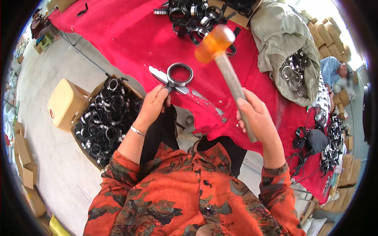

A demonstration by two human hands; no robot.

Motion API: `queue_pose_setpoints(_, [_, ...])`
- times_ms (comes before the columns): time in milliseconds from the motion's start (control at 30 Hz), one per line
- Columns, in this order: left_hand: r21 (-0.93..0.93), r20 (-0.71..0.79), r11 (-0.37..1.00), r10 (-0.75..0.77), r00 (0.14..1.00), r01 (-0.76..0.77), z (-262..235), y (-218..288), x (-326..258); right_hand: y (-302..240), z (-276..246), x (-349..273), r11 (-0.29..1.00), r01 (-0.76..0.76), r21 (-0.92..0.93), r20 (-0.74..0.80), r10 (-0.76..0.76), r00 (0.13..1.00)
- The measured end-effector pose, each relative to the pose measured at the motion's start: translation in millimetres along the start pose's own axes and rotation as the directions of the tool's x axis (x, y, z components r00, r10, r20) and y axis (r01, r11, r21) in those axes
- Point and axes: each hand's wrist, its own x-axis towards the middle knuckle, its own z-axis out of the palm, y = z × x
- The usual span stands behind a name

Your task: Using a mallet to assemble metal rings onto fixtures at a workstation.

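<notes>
Taking the metal ring (180, 74) on the red desk (130, 35) as landmark: the left hand (152, 104) sits just below it, its grip closed on the black strap at the ring's near edge, beside a flat metal plate (159, 74) running off to the ring's left. Right of and above the ring, the right hand (258, 116) has its grip wrapped tight round a hammer (226, 63). The handle's long axis slants up and left, so the orange head hangs just up-right of the ring, nearer it than the right hand itself.

We see a pale concrete floor (51, 165) left of the red-covered table (130, 35), stacked cardboard boxes (328, 39) and bright daylight to its right.
</notes>
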Motion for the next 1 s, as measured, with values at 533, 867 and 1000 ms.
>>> queue_pose_setpoints(533, [-0.034, -0.027, 0.999, 0.033, 0.999, -0.034, 10.5, 1.2, -1.4, 83.0, 34.1, -51.9, 0.847, 0.39, -0.362, -0.093, -0.448, 0.889])
queue_pose_setpoints(867, [-0.004, -0.012, 0.998, 0.057, 0.998, -0.057, 7.0, 2.4, -4.2, 9.0, 36.7, -42.1, 0.723, 0.584, -0.369, 0.031, -0.619, 0.785])
queue_pose_setpoints(1000, [0.025, 0.006, 0.999, 0.034, 0.999, -0.034, 7.5, -1.6, 0.1, 15.9, 60.2, 0.2, 0.549, 0.49, -0.677, 0.179, -0.523, 0.833])
